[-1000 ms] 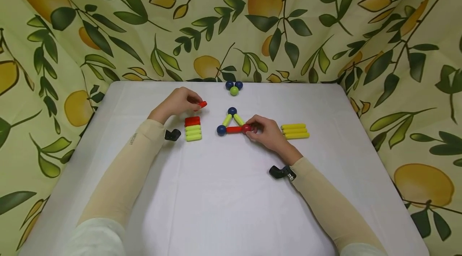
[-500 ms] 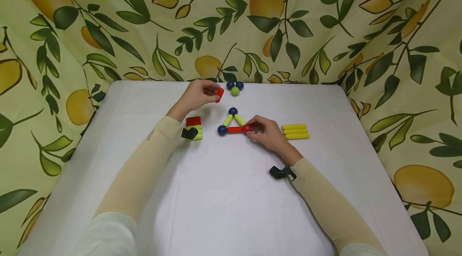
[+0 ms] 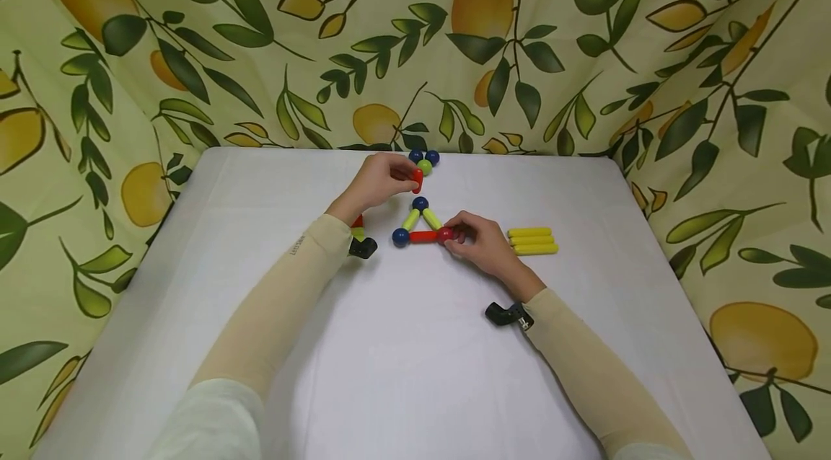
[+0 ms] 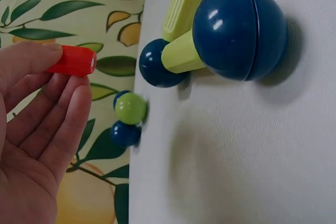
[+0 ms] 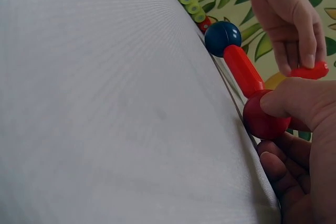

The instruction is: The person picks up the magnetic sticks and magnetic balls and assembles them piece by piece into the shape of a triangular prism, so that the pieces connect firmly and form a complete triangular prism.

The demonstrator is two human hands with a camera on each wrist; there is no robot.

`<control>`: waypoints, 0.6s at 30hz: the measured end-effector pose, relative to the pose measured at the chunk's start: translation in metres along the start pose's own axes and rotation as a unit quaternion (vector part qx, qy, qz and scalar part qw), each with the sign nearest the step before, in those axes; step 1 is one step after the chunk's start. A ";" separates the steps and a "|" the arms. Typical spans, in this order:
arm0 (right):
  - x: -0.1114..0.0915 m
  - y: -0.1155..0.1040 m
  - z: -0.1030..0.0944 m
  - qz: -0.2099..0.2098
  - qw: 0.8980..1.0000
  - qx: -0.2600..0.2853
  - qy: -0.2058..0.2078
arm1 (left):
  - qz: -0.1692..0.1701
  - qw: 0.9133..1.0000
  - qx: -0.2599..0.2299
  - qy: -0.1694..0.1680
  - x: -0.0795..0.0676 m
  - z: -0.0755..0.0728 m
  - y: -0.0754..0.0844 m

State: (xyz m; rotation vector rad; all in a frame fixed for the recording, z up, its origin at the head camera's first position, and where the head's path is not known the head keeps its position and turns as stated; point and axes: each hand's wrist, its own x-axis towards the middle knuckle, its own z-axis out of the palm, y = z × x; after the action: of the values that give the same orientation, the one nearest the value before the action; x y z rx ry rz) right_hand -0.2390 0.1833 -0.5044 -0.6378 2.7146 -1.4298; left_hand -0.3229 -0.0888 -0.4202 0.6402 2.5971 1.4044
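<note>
Red in both grips. Pinching a short red stick (image 4: 73, 60) between thumb and fingertips of the left hand (image 3: 376, 180), raised off the table (image 3: 389, 345) — gripped towards one end, probably to leave the other end, with its pale spot, free and facing outward. In the head view, placed between the triangle (image 3: 424, 236) and a green ball (image 3: 424, 167) at the back; exact height impossible to tell.

Pinching the red ball (image 3: 444, 235) at the near right corner with the right hand (image 3: 483, 240), thumb against it, other fingers curled close by; seemingly a steadying hold, to stop the flat triangle from sliding or twisting. Blue balls (image 3: 400, 236) at the other two corners, light green sticks (image 3: 411, 220) up the sides, one red stick along the near edge.

Well apart at right, yellow sticks (image 3: 532, 240) lying side by side, likely grouped by colour for easy picking. Half hidden by the left forearm (image 3: 279, 301), more red and green sticks, perhaps sorted likewise. Bunched against the green ball, two more blue balls — perhaps parked as spares, out of the way.
</note>
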 end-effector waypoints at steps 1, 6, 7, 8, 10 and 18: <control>0.000 0.000 0.000 0.000 1.000 0.000 0.000 | 0.003 1.000 0.003 -0.001 0.001 0.002 0.000; 0.000 0.001 0.000 -0.005 1.000 0.002 0.002 | 0.001 1.000 0.016 -0.008 0.003 0.010 -0.003; -0.001 0.001 0.001 -0.007 1.000 0.002 0.003 | 0.000 1.000 0.016 -0.012 0.003 0.011 -0.003; -0.001 0.001 0.001 -0.008 1.000 0.003 0.003 | -0.001 1.000 0.016 -0.015 0.004 0.013 -0.004; -0.001 0.002 0.001 -0.011 1.000 0.004 0.003 | -0.004 1.000 0.013 -0.021 0.004 0.015 -0.006; 0.000 0.004 0.000 -0.021 1.000 0.005 0.003 | -0.007 0.999 0.024 -0.026 0.006 0.020 -0.009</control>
State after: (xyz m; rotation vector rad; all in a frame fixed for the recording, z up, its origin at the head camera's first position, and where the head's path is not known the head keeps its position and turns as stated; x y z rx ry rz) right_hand -0.2399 0.1851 -0.5075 -0.6948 2.7118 -1.4562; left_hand -0.3248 -0.0754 -0.4387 0.6534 2.5963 1.3077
